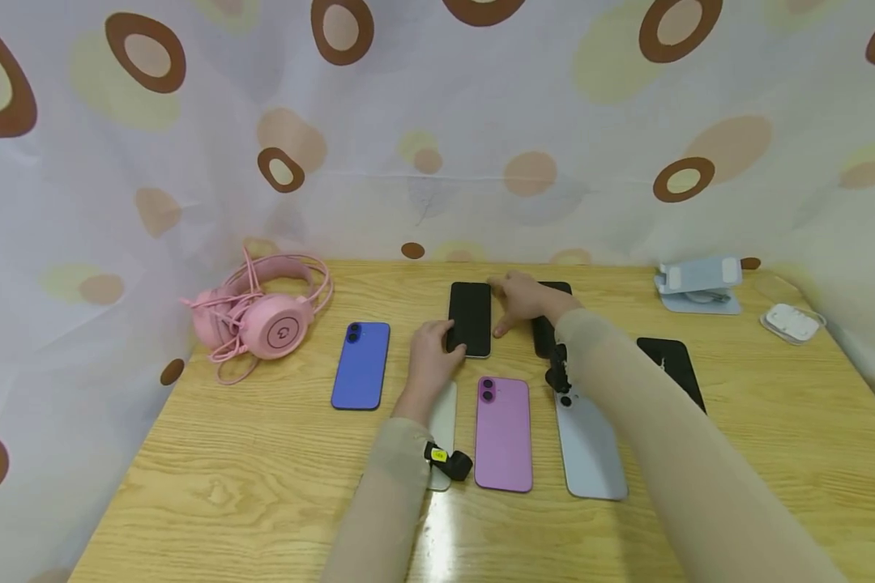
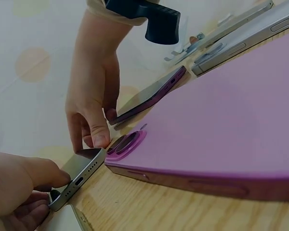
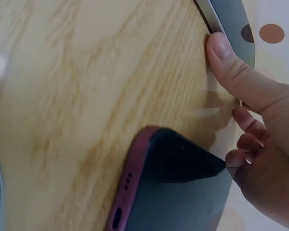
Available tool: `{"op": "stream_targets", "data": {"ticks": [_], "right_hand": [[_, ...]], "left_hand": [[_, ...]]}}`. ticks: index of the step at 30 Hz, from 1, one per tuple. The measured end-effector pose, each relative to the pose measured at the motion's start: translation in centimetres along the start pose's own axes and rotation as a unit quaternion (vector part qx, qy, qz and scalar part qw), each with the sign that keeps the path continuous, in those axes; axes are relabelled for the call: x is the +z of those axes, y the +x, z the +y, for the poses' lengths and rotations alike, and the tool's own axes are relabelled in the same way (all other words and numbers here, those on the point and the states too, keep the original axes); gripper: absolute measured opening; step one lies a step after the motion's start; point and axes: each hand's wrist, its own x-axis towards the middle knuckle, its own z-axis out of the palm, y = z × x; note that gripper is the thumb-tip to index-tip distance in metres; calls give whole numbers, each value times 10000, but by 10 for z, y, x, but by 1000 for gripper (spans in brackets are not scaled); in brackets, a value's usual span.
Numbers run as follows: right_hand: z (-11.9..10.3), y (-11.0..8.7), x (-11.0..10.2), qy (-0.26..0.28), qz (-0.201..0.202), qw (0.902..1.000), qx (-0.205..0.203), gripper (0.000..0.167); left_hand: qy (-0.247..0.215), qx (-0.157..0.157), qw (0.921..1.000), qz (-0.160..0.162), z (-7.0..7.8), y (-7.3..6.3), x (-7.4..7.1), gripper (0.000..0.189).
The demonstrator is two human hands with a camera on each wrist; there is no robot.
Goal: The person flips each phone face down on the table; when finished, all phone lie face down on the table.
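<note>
Head view: L hand (image 1: 432,358) pinches the lower left corner of the black-screened phone (image 1: 470,317), which lies face up toward the back of the table (image 1: 262,486), approx. centre; R hand (image 1: 521,301) is beside its right edge, thumb and fingers apart, no grip seen. Main risk, in my judgement: the phone pivots or slips if moved now, cause being a one-corner hold, L side only. Second risk: R forearm (image 1: 671,421) passes over the pale blue phone (image 1: 592,453) and the second dark phone (image 1: 543,334), so a low pull-back could nudge either; ditto L wrist (image 1: 411,411) over the white phone (image 1: 443,417). L wrist view: adds the held phone's bottom end, w/ charging port (image 2: 79,181) and speaker holes (image 2: 92,166), plus L thumb lapping onto the face, none of it legible from above; underside raised or flat, cannot tell. R wrist view: shows R thumb tip at the phone's side edge, contact unconfirmed, and the second dark phone's maroon rim, not discernible in head view; L hand n/a here.
</note>
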Motion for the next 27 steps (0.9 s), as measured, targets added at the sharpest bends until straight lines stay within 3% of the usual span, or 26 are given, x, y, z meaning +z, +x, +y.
{"op": "stream_targets", "data": {"ticks": [17, 22, 27], "right_hand": [[13, 2, 10, 537, 589, 9964, -300, 96], [10, 1, 6, 1100, 877, 9895, -326, 92], [0, -1, -1, 1193, 1070, 9856, -537, 90]], "left_hand": [[70, -124, 9997, -218, 1, -2, -1, 42], [-133, -187, 9996, -135, 0, 0, -1, 41], [-278, -141, 9995, 11, 0, 1, -1, 38]]}}
